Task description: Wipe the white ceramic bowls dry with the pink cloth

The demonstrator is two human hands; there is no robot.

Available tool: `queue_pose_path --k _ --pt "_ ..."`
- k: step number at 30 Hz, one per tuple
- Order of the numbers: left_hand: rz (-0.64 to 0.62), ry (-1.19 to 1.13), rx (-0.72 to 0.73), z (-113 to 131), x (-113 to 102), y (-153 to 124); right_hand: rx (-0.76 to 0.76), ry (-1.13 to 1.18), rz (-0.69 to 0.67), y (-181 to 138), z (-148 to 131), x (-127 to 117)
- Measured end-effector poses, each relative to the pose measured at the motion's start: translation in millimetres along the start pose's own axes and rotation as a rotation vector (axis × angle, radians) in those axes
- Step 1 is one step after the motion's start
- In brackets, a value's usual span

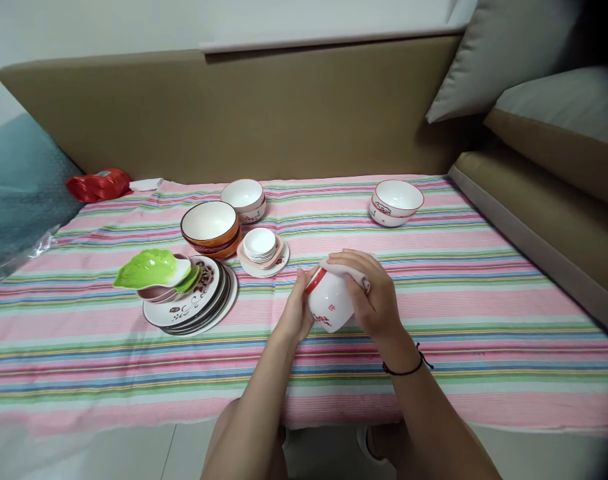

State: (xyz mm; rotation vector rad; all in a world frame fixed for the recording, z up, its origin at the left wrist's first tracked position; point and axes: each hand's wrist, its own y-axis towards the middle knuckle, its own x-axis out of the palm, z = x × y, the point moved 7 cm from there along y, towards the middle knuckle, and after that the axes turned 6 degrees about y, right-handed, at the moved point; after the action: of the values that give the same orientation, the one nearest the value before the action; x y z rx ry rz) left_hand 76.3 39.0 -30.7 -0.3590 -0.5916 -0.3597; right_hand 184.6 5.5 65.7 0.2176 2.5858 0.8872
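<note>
While a tan sofa (284, 113) with grey cushions (504, 53) backs the scene, a low worktop (484, 320) spreads beneath a woven cover striped in pink, green, blue and yellow; pale floor tiles show below its near edge.

Just above the middle of the worktop, a person holds a bowl (329, 307) tipped on its side, rim to the left. The left hand (295, 313) is curled against the rim side, fingers closed on it. The right hand (373, 297), a black cord (407, 370) at its wrist, is wrapped over the top and far side, clasping the bowl through a pale cloth (340, 269) bunched under its fingers.

The bowl is glossy white ceramic, round and deep, with a red band at the rim and a small red print on its wall.

To the left lies a stack of flat plates (199, 310) with dark edges and a scrolled pattern, bearing a green leaf-shaped dish (151, 267). Behind them sit brown bowls (210, 227), white bowls (244, 197) and a stack of small saucers (261, 248). Two more red-trimmed bowls (397, 200) are nested well apart at the far right. A crumpled red bag (99, 185) lies at the far left corner.
</note>
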Motion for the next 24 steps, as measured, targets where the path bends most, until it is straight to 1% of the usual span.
queue_pose_path --k 3,6,9,11,18,24 --pt "-0.050 -0.033 -0.091 -6 8 -3 0.030 -0.035 0.032 1 1 -9" --pt "-0.014 -0.047 -0.116 -12 6 -2 0.027 -0.047 -0.021 2 1 -11" --pt "0.047 -0.084 -0.075 -13 1 1 -0.028 -0.100 -0.120 3 -4 -3" --pt "0.081 -0.117 -0.061 -13 0 1 -0.059 -0.161 -0.145 4 -8 4" --pt "0.049 -0.225 -0.091 -10 5 -2 -0.083 -0.307 -0.140 3 -19 18" --pt "0.109 -0.301 -0.133 -15 3 -5 -0.116 -0.361 -0.136 -3 -23 30"
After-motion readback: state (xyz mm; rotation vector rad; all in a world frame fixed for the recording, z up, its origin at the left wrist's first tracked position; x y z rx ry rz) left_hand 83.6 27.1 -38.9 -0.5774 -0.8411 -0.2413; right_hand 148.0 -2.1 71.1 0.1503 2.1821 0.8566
